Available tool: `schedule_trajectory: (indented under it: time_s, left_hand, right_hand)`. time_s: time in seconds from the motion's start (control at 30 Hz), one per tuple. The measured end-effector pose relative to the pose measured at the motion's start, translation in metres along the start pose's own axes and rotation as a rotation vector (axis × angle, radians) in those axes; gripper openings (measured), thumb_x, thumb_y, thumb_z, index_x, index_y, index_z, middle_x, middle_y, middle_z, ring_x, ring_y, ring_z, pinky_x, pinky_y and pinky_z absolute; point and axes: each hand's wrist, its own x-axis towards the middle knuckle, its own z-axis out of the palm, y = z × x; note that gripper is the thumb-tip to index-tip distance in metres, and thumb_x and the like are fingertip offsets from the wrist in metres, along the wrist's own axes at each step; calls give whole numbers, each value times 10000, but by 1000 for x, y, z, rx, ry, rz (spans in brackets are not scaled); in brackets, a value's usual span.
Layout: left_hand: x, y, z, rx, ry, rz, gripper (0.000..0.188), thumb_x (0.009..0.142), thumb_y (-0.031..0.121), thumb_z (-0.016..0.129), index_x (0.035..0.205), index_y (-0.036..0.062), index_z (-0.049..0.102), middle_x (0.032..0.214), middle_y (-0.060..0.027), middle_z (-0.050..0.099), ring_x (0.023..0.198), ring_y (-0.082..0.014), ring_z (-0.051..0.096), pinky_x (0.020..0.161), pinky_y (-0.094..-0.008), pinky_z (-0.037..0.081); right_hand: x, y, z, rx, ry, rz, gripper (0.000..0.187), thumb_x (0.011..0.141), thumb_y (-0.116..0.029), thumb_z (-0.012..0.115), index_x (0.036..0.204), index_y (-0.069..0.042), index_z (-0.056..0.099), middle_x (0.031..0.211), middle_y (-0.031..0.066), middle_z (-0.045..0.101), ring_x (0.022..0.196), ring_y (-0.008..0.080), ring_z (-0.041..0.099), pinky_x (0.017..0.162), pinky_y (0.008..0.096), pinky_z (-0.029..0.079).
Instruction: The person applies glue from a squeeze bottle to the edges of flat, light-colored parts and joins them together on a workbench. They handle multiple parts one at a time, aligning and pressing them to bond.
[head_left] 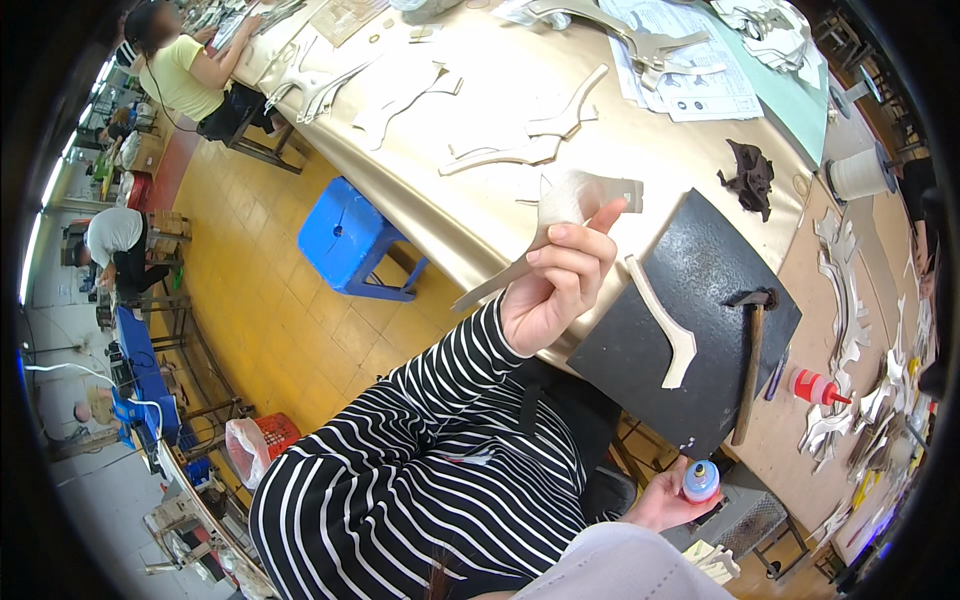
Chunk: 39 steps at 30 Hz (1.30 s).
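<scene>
Raised over the table's near edge, my left hand (562, 275) is closed on a thin, curved beige cut piece (575, 195), which looks like leather and bends over the fingers. Lower down at the right, my right hand (665, 502) grips a small bottle (701, 481) with a pale blue top and a reddish lower part. Between the hands lies a black mat (690, 270). On it rest a narrow angled beige strip (663, 325) and a hammer (752, 370) with a wooden handle.
Several beige cut pieces (540, 150) lie on the gold-covered table. A red squeeze bottle (815, 387) and a thread spool (860, 175) are on the right, with a crumpled dark scrap (748, 180) near the mat. A blue stool (345, 235) stands left; a person in yellow (185, 80) sits beyond.
</scene>
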Motion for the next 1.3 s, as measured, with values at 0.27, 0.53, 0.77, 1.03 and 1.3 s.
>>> schedule_trajectory:
  time_s: [0.27,0.53,0.77,1.03,1.3]
  left_hand:
    - [6,-5,-6,531,225,387,295,997,68,474,1275,-30,485,886,-69,474,659,-113,460,574,-196,430]
    - [11,-24,-41,1452,451,535,249,970,143,563,1189,28,530,889,-23,557,634,-56,466,550,-174,412]
    - [9,-37,-66,1819,479,548,282,923,63,625,1184,-9,545,985,-53,637,794,-71,595,633,-198,487]
    - [1,-30,-71,2521,342,580,229,868,48,690,1060,-45,607,914,-91,662,741,-120,647,599,-231,520]
    - [7,-27,-67,3087,-98,576,262,789,-31,719,1041,-23,648,922,-117,642,736,-204,653,614,-275,532]
  right_hand:
    - [-36,5,22,-139,-41,-72,447,908,-432,598,1212,-108,553,1315,289,512,883,234,666,424,169,397]
    - [-75,41,81,-60,-265,-23,756,885,-469,589,1482,-130,272,1569,220,100,638,130,596,476,227,451]
    - [-62,71,116,63,-485,387,824,839,-583,589,1429,-67,333,1538,281,150,1206,314,362,619,322,600]
    - [-57,78,123,-122,-628,586,1232,758,-692,639,1507,-38,-88,1584,200,32,583,156,588,492,294,492]
    - [-57,77,124,-61,-627,525,1216,765,-673,647,1510,-45,-81,1580,213,40,618,167,618,512,298,514]
